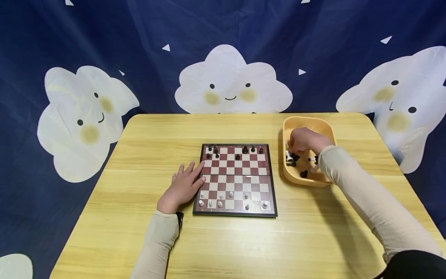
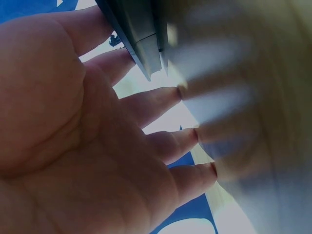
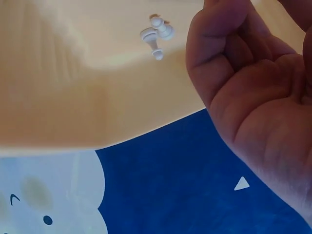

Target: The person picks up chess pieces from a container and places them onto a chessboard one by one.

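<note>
My left hand [image 1: 182,186] lies with spread fingers at the left edge of the chessboard [image 1: 228,169], thumb and index finger touching its frame. In the left wrist view the other fingertips [image 2: 189,139] rest on the table. Black chess pieces [image 1: 245,149] stand along the board's far side, and white ones [image 1: 231,194] along its near side. Inside the orange bin [image 1: 329,128], my right hand [image 1: 306,140] reaches down with bent fingers among loose chess pieces [image 1: 292,157]. Its fingertips are hidden, so I cannot tell whether they hold a piece.
The bin stands on the wooden table [image 1: 139,155], just right of the board. Two white pieces [image 3: 157,36] lie beside the right hand in the bin. A dark blue curtain [image 1: 150,23] with smiling clouds hangs behind the table's far edge.
</note>
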Demonstrator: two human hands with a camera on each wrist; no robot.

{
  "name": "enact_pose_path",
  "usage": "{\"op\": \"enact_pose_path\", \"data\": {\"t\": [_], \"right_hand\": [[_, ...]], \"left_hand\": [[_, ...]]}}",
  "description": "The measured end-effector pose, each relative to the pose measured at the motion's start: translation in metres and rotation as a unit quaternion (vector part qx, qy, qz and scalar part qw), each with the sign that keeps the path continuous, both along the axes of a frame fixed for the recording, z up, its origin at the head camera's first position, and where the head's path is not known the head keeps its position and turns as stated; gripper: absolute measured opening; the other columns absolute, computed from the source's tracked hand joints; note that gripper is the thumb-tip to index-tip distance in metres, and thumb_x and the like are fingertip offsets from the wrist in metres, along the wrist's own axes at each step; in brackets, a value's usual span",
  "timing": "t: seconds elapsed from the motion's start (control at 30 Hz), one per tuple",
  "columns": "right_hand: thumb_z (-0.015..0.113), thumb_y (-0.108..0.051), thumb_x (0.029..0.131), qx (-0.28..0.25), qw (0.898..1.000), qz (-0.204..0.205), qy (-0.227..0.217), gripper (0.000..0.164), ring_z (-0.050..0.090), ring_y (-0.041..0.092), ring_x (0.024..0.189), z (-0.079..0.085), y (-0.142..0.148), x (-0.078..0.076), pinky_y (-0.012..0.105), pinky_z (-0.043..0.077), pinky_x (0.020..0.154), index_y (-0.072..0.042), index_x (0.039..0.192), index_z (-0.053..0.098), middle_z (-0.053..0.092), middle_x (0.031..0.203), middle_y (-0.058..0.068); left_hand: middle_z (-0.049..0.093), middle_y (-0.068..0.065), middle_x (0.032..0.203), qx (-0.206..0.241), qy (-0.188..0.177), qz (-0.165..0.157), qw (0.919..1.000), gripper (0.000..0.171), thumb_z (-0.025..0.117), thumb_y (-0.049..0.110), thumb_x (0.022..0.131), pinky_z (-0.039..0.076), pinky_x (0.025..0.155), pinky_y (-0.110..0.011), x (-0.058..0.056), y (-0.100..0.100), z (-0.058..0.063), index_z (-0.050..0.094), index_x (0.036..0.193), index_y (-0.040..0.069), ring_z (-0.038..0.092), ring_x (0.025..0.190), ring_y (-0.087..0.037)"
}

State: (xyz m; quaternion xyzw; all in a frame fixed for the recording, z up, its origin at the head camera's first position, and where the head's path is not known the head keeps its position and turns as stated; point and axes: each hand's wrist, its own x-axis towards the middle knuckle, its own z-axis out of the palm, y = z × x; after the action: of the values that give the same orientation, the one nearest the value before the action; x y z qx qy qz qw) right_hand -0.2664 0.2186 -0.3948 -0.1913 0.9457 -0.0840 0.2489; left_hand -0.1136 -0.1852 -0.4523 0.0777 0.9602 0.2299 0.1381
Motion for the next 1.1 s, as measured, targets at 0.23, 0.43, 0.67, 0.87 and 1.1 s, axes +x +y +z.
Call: {"op": "enact_pose_path", "data": {"t": [0.23,0.43,0.67,0.87,1.1], "right_hand": [[0.068,-0.007,0.079,-0.058,0.998,0.029,-0.012,0.021,0.063,0.02,0.078,0.004,0.009,0.0,0.038,0.049,0.074,-0.003,0.1,0.068,0.069,0.089,0.006],[0.064,0.003,0.084,-0.169,0.983,0.003,-0.068,0.025,0.065,0.024,0.087,0.014,0.021,0.002,0.036,0.052,0.07,0.006,0.108,0.06,0.068,0.097,0.016],[0.056,0.01,0.089,-0.243,0.963,-0.033,-0.114,0.028,0.061,0.023,0.081,0.023,0.028,0.004,0.038,0.052,0.068,0.012,0.117,0.053,0.065,0.094,0.018],[0.056,0.01,0.09,-0.252,0.958,-0.035,-0.132,0.03,0.061,0.024,0.082,0.021,0.03,0.003,0.038,0.053,0.071,0.012,0.119,0.052,0.065,0.092,0.017],[0.051,0.002,0.094,-0.228,0.962,-0.036,-0.148,0.023,0.061,0.024,0.08,0.018,0.03,0.002,0.038,0.053,0.074,0.013,0.114,0.055,0.062,0.091,0.015]], "left_hand": [[0.018,-0.018,0.156,0.0,-0.001,-0.002,1.0,0.057,0.039,0.041,0.102,0.008,0.104,-0.07,-0.001,0.001,0.0,0.021,0.154,0.026,0.003,0.14,-0.049],[0.017,-0.018,0.156,0.004,-0.002,0.002,1.0,0.057,0.038,0.042,0.102,0.007,0.105,-0.07,-0.001,0.0,0.0,0.021,0.154,0.027,0.002,0.14,-0.049],[0.015,-0.017,0.157,0.002,-0.006,0.004,1.0,0.057,0.037,0.043,0.102,0.006,0.105,-0.069,-0.001,-0.001,-0.001,0.019,0.154,0.028,0.001,0.141,-0.048],[0.016,-0.017,0.157,0.002,-0.003,0.001,1.0,0.057,0.039,0.042,0.102,0.007,0.105,-0.069,-0.002,-0.001,-0.002,0.021,0.154,0.027,0.002,0.14,-0.049],[0.017,-0.018,0.156,0.006,-0.001,0.001,1.0,0.057,0.039,0.042,0.102,0.007,0.105,-0.069,-0.002,0.0,-0.002,0.022,0.154,0.026,0.003,0.14,-0.049]]}}
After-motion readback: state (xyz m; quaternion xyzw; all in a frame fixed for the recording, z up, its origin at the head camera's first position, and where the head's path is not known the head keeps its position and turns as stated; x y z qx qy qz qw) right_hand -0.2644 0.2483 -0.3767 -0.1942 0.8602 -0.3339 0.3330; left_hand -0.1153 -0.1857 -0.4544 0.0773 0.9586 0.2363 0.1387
